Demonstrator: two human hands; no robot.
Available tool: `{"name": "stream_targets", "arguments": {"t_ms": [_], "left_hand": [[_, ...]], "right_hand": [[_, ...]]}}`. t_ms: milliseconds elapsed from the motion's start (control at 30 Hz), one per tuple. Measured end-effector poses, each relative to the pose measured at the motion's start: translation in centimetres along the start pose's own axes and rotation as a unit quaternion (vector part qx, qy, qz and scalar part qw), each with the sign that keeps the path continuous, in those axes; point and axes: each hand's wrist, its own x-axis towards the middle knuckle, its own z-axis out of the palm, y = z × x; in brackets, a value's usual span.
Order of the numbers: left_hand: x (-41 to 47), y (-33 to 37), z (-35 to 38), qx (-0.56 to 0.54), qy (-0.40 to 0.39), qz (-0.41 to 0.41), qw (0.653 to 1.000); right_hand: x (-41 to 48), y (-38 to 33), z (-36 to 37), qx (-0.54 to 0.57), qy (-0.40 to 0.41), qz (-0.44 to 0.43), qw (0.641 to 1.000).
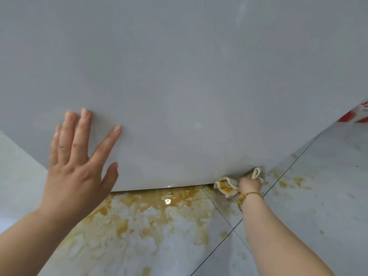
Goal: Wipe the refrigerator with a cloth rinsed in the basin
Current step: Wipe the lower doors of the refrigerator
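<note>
The refrigerator's pale grey side (179,76) fills the upper part of the head view, and its bottom edge runs just above the floor. My left hand (79,156) lies flat against that side near the lower left, fingers spread. My right hand (250,183), with a beaded bracelet on the wrist, is closed on a crumpled cream cloth (227,185) stained yellow-brown. It presses the cloth against the refrigerator's bottom right corner, down at the floor. No basin is in view.
The light tiled floor (308,216) carries a wide yellow-brown wet stain (151,214) under the refrigerator's edge, with smaller splashes to the right (290,182). A red and white object (356,114) shows at the right edge.
</note>
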Motion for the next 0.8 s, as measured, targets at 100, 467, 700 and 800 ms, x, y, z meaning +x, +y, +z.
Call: {"name": "stream_targets", "arguments": {"t_ms": [100,467,700,800], "left_hand": [[-0.1,-0.6,-0.3,-0.004,-0.009,0.016,1.000],[-0.6,-2.8,-2.9,-0.050,-0.054,0.034,0.997],[-1.3,-4.6,-5.3,-0.068,-0.047,-0.057,0.995],[-1.0,-5.0,-6.1,-0.054,-0.066,-0.060,0.995]], "right_hand": [[-1.8,1.7,3.1,0.062,-0.023,0.048,0.997],[-11.7,6.2,9.8,0.217,-0.211,0.160,0.940],[-17.7,4.7,7.8,0.097,-0.395,0.129,0.904],[-19.4,2.9,5.8,0.068,-0.480,0.068,0.872]]}}
